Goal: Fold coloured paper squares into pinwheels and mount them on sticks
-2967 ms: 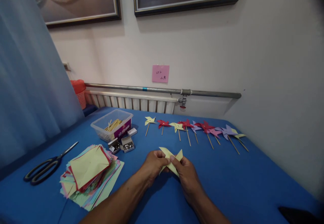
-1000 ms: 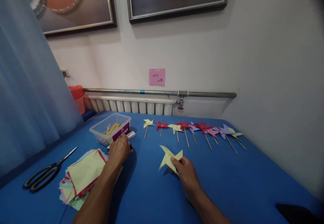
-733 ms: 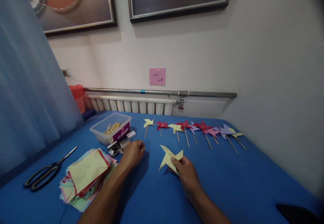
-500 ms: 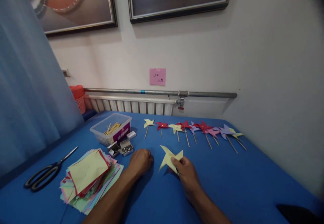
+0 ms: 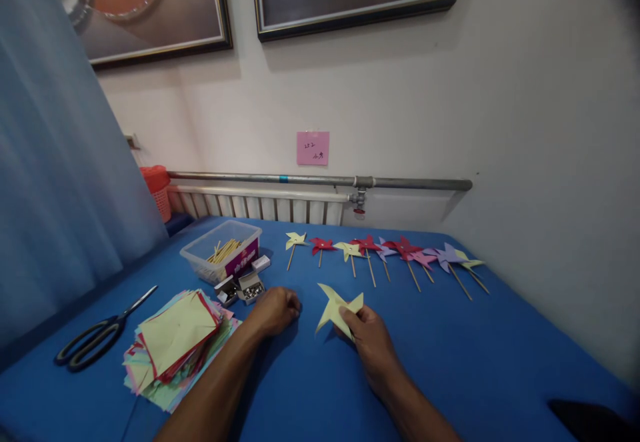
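Observation:
My right hand (image 5: pixel 369 339) pinches a folded yellow paper pinwheel head (image 5: pixel 336 306) just above the blue table (image 5: pixel 450 355). My left hand (image 5: pixel 275 309) rests on the table to its left with fingers curled closed; what it holds, if anything, is too small to see. Two small open boxes of metal pins (image 5: pixel 243 289) lie just left of that hand.
A clear tub of wooden sticks (image 5: pixel 221 254) stands behind the pin boxes. A stack of coloured paper squares (image 5: pixel 175 339) and black scissors (image 5: pixel 100 333) lie at the left. Several finished pinwheels on sticks (image 5: pixel 390 255) line the back of the table by the wall.
My left hand let go of the pinwheel, reached left to the pin boxes, then came back with fingers closed to rest near the pinwheel. My right hand kept its grip.

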A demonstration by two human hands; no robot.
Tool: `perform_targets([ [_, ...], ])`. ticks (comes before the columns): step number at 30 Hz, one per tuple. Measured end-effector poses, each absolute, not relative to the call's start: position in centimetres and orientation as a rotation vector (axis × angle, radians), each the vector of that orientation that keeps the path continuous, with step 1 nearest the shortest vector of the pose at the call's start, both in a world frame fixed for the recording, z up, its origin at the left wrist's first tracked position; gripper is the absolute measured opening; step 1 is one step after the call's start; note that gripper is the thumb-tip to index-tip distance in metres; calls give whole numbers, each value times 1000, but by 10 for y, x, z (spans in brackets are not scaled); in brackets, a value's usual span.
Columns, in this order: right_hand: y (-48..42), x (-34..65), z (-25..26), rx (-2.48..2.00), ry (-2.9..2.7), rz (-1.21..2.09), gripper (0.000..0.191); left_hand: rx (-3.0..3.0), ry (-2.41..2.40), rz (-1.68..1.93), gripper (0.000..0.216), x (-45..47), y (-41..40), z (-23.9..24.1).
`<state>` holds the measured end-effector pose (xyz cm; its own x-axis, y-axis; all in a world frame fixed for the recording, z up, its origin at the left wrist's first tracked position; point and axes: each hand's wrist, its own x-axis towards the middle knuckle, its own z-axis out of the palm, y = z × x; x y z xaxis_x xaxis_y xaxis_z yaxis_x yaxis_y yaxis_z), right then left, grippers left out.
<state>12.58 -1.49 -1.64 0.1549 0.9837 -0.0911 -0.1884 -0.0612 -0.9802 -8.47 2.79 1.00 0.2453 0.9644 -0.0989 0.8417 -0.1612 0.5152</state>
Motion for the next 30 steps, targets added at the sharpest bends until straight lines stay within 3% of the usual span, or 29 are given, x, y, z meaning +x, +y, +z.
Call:
perform_targets([
  [7,-14,126,-21,-1200,-935,1210,38,2264,1671,285,17,-82,25,10],
  [17,-10,125,-28,-1161,-916,1197,41,2009,1211,948,13,-48,-4,30],
  [30,-18,117,-26,-1101,-969,1228,47,2178,1324,828,13,-32,-10,25],
])
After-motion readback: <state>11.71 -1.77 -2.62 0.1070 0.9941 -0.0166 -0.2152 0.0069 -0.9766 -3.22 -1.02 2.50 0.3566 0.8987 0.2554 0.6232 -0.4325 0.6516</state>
